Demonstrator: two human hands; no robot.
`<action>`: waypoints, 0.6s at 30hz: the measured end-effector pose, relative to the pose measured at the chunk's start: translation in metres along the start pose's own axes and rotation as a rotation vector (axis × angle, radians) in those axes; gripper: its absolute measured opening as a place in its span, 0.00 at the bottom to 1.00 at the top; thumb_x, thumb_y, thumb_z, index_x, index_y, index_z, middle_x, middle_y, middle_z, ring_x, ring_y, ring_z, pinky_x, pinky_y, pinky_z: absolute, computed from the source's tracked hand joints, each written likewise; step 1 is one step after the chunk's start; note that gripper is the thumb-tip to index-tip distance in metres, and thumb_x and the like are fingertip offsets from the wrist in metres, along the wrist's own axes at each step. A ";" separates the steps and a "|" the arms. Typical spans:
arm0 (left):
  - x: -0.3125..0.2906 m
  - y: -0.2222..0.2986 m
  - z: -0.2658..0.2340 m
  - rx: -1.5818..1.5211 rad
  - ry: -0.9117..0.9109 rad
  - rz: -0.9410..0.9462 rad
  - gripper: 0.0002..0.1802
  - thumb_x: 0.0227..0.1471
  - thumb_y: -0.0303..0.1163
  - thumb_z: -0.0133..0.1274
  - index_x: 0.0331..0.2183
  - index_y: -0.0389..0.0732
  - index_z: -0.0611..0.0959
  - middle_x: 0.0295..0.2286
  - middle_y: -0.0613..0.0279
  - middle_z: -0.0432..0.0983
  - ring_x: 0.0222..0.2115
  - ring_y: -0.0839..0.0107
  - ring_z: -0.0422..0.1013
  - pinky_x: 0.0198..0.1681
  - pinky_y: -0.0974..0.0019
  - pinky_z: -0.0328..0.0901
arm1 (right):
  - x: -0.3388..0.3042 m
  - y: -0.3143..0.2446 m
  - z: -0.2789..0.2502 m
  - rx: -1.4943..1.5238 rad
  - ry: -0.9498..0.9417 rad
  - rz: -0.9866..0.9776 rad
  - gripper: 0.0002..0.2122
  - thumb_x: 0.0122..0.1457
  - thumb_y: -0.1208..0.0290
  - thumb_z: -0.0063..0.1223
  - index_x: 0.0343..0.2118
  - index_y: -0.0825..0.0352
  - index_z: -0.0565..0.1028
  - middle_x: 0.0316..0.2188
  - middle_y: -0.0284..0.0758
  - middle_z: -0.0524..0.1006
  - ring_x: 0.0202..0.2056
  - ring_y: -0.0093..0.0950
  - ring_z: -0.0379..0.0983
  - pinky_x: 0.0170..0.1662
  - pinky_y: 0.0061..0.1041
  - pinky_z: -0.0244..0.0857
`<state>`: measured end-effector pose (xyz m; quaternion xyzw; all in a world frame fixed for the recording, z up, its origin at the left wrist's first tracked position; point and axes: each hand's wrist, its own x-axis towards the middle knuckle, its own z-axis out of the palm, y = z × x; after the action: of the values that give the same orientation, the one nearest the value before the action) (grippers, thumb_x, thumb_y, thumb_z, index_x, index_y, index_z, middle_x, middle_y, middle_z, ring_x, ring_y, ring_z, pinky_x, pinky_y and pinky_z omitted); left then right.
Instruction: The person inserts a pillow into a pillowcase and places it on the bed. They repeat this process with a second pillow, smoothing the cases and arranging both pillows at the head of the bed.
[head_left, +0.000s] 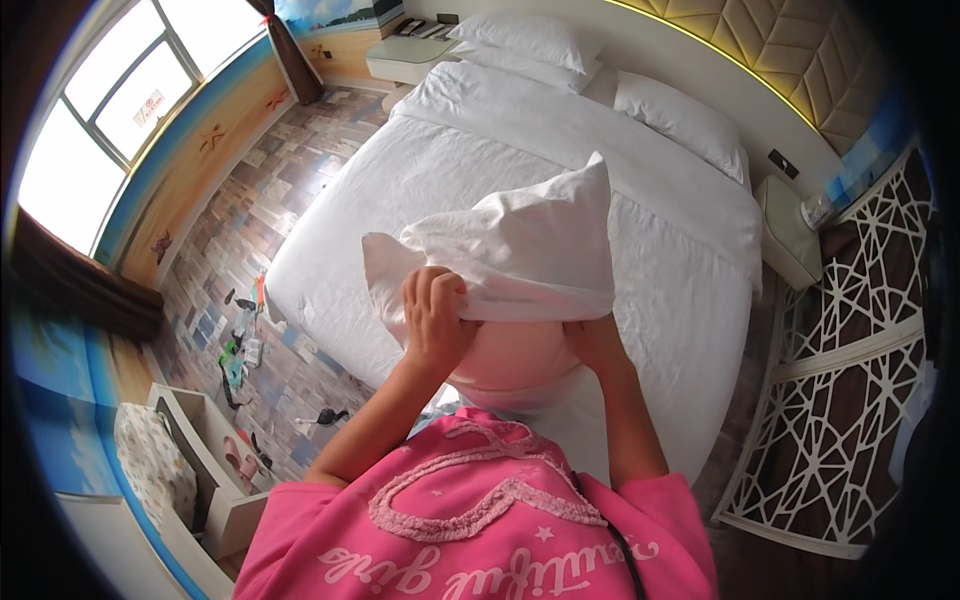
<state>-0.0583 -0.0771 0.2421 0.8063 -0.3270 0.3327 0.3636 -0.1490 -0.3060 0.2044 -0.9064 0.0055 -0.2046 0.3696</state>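
Note:
In front of my chest, above the near part of the bed, I hold a pillow partly covered by a white pillowcase. The pillow's lower part bulges out below the case's open edge and looks pinkish. My left hand is closed on the left side of the pillowcase, fingers curled over the cloth near its edge. On the right, my right hand holds the pillowcase at its lower right corner; its fingertips are tucked beneath the cloth and hidden. Two corners of the case stick up, one at far right, one at left.
The bed has white bedding and several white pillows at its head. Nightstands flank it. A white lattice screen stands at right. Cables and small items lie on the floor at left, near an open drawer.

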 end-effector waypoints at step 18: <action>-0.033 0.052 0.015 -0.029 -0.480 0.132 0.15 0.35 0.26 0.56 0.32 0.43 0.75 0.31 0.60 0.70 0.35 0.59 0.68 0.39 0.59 0.62 | 0.004 0.027 -0.023 2.036 0.534 0.734 0.22 0.68 0.58 0.38 0.57 0.69 0.63 0.57 0.42 0.66 0.59 0.36 0.61 0.63 0.41 0.54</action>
<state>-0.1128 -0.1066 0.2283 0.8339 -0.4606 0.1502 0.2645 -0.1500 -0.3419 0.2028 -0.0508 0.1822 -0.1803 0.9653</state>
